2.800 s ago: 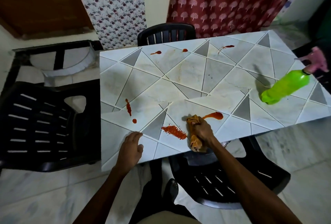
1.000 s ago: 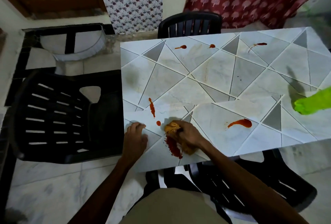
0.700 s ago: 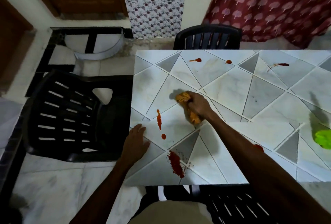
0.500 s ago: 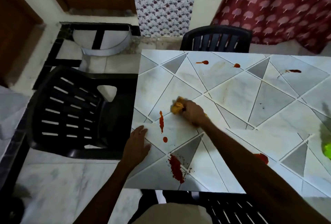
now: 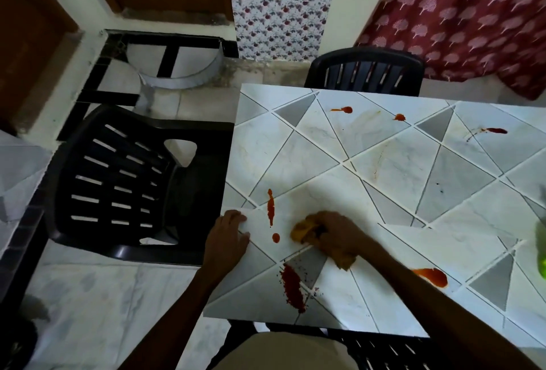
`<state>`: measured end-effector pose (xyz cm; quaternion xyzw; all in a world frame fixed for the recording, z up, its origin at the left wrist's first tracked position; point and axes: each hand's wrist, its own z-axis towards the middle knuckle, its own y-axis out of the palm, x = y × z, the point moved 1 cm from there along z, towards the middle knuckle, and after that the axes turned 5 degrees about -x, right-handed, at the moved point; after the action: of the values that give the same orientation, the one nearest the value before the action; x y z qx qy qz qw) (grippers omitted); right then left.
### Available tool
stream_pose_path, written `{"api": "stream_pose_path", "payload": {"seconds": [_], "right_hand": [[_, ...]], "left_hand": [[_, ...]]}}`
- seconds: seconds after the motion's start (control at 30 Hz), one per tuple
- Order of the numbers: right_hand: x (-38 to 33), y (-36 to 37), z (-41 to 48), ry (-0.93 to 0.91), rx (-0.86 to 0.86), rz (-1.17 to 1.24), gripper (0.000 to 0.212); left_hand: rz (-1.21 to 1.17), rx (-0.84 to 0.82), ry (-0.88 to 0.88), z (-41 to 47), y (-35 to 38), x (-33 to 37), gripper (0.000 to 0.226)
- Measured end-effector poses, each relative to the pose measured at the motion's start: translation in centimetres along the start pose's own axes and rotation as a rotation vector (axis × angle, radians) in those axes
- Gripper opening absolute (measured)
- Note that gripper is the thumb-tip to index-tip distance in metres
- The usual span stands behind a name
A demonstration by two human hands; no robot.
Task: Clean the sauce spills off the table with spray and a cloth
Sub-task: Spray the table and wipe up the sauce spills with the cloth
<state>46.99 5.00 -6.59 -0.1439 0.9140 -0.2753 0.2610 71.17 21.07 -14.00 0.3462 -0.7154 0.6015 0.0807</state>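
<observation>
My right hand (image 5: 336,233) grips a bunched orange cloth (image 5: 304,232) and presses it on the white tiled table (image 5: 384,168). Just left of the cloth lie a thin red sauce streak (image 5: 270,207) and a small red drop (image 5: 276,237). A grainy red smear (image 5: 292,288) sits nearer the front edge, and a red blob (image 5: 432,276) shows beside my right forearm. Small red spots (image 5: 342,109) dot the far side. My left hand (image 5: 229,239) rests flat on the table's left edge. The green spray bottle (image 5: 542,254) peeks in at the right border.
A black plastic chair (image 5: 124,186) stands close against the table's left side. Another black chair (image 5: 366,72) is at the far side, and a third (image 5: 384,349) sits under the near edge. A red curtain (image 5: 461,14) hangs behind.
My right hand has dragged the cloth back toward me and a little left, close to the red drop. The view has shifted left, leaving only a sliver of the bottle. My left hand stays put.
</observation>
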Motion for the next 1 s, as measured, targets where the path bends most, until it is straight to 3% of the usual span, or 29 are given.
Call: {"api": "stream_pose_path", "payload": {"seconds": [0.2,0.4,0.53,0.77,1.0], "right_hand": [[-5.2,-10.6,5.2,-0.13,0.265,0.156,0.05],[-12.8,-13.4,14.8,-0.215,0.247,-0.04,0.031],[-15.2,-11.3,17.3,-0.208,0.176,-0.226,0.037],[-10.8,-7.8,16.0,-0.228,0.1,-0.428,0.055],[-3.6,-6.7,10.1,-0.121,0.143,-0.279,0.05]], "left_hand": [[-0.015,-0.077,-0.034,0.5,-0.8,-0.1,0.042],[-0.046,-0.06,-0.08,0.5,-0.8,0.0,0.042],[-0.059,-0.058,-0.116,0.0,-0.3,0.5,0.048],[-0.066,-0.064,-0.111,-0.7,0.0,0.9,0.059],[-0.009,-0.099,-0.07,-0.4,-0.2,0.6,0.054]]}}
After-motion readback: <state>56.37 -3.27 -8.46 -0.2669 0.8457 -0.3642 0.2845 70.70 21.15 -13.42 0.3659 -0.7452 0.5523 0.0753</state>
